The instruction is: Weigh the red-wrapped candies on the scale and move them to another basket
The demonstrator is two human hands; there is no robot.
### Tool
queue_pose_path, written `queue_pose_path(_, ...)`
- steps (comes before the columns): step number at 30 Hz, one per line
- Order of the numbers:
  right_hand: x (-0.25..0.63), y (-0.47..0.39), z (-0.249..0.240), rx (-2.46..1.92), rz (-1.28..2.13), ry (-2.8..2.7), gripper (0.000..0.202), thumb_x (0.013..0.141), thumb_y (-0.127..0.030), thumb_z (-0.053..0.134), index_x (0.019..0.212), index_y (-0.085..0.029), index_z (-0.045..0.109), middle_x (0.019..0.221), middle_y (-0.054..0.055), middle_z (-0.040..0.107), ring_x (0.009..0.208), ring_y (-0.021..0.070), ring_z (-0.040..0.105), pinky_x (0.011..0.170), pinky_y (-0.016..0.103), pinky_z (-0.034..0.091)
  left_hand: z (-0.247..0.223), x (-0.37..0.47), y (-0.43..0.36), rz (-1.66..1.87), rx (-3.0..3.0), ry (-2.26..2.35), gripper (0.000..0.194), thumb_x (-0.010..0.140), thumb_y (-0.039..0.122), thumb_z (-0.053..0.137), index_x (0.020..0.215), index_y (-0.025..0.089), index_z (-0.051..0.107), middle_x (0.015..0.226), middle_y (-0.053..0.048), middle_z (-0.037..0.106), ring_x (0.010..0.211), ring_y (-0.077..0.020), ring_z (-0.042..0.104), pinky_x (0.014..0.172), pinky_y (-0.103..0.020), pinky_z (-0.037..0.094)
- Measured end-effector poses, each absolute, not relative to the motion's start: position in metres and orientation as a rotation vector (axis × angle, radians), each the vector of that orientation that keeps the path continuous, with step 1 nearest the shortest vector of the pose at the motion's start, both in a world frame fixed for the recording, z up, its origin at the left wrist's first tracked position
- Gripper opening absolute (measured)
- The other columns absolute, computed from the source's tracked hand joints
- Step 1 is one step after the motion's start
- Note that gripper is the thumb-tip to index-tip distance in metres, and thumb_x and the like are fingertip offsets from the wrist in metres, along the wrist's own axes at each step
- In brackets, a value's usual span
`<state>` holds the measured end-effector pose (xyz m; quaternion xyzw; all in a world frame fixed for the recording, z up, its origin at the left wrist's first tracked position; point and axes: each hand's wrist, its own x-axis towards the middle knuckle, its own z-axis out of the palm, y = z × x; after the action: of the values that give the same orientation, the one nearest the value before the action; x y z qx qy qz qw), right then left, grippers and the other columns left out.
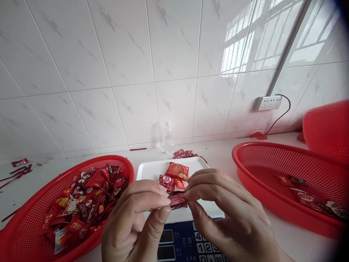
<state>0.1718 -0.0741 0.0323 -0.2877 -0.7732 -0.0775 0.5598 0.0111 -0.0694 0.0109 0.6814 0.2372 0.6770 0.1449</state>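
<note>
Dark red snack packet [177, 198] sits between our left hand [122, 222] and right hand [234, 207], above the near part of the white tray [145, 171] on the scale [182, 238]. Both our hands are narrowed to a thumb-and-finger pinch, one at each end of it. With so little wrapper under our fingertips, we could lose one end if a pinch loosens, and it would swing down or drop. Pulling our hands apart might strain or tear the thin film, and dipping our fingers could nudge the gold-printed red packet [177, 171] or its neighbours behind. The long axis runs left to right across our view, roughly level, its ends toward our two hands. Our fingers cover those ends, so we cannot tell which is the printed top.
</note>
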Motion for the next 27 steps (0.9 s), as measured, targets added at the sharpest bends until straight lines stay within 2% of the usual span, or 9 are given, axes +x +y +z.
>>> queue_pose_path(6, 0.171, -0.075, 0.035, -0.684, -0.241, -1.817, 0.018, 0.078, -0.002, 0.056, 0.081, -0.019, 0.061, 0.073, 0.002, 0.066, 0.069, 0.0137, 0.063, 0.066, 0.029, 0.055, 0.012, 0.007, -0.066, 1.934, 1.971, 0.641, 0.011, 0.088, 0.012, 0.061, 0.090, 0.021, 0.067, 0.090, 0.000, 0.066, 0.090, -0.0128, 0.062, 0.082, -0.021, 0.054)
queue_pose_path(14, 0.180, -0.070, 0.029, -0.715, -0.224, -1.831, 0.017, 0.081, -0.003, 0.055, 0.083, -0.019, 0.058, 0.076, 0.001, 0.063, 0.074, 0.0134, 0.060, 0.066, 0.030, 0.051, 0.012, 0.006, -0.066, 2.068, 1.844, 0.674, 0.008, 0.089, 0.017, 0.063, 0.088, 0.021, 0.069, 0.090, -0.003, 0.066, 0.090, -0.0163, 0.063, 0.073, -0.023, 0.057)
queue_pose_path(23, 0.189, -0.068, 0.028, -0.749, -0.217, -1.809, 0.018, 0.082, -0.003, 0.054, 0.087, -0.020, 0.056, 0.079, 0.000, 0.063, 0.078, 0.0117, 0.060, 0.068, 0.026, 0.050, 0.013, 0.004, -0.062, 2.028, 1.812, 0.708, 0.008, 0.091, 0.019, 0.060, 0.091, 0.024, 0.067, 0.093, 0.001, 0.064, 0.091, -0.0122, 0.062, 0.081, -0.018, 0.055)
queue_pose_path(27, 0.185, -0.071, 0.026, -0.713, -0.025, -1.839, 0.016, 0.087, -0.013, 0.058, 0.101, -0.020, 0.059, 0.092, 0.004, 0.065, 0.089, 0.0140, 0.062, 0.074, 0.026, 0.054, 0.017, 0.001, -0.062, 1.910, 1.927, 0.774, 0.008, 0.090, 0.018, 0.061, 0.089, 0.024, 0.067, 0.091, 0.001, 0.065, 0.089, -0.0114, 0.062, 0.079, -0.016, 0.053)
